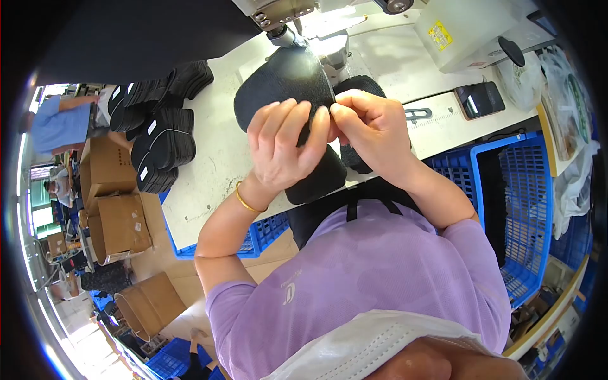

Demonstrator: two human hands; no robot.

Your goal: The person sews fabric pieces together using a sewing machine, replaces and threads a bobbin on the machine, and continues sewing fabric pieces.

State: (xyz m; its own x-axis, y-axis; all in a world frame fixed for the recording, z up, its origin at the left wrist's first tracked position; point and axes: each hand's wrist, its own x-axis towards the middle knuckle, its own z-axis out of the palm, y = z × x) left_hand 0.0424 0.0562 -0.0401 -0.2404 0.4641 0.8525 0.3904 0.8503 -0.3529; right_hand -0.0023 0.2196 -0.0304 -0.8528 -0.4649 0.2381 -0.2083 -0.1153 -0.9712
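Note:
A black fuzzy fabric piece (275, 82), shaped like part of a slipper, lies under the head of a sewing machine (285, 35). On the piece's near side, my left hand (282, 142) pinches the black edge, thumb against forefinger. Close beside it my right hand (373, 130) also pinches at this edge, with its fingers curled. The fingertips of both hands almost meet, and exactly what lies between them is hidden. More black pieces (316, 180) rest on the white table beneath my hands.
Tied stacks of black sole-shaped pieces (171, 139) sit at the table's left. A phone (480, 100) lies on the right, near plastic bags (520, 79). Blue crates (525, 215) stand beside and under the table. Cardboard boxes (120, 228) and another person (60, 123) are to the left.

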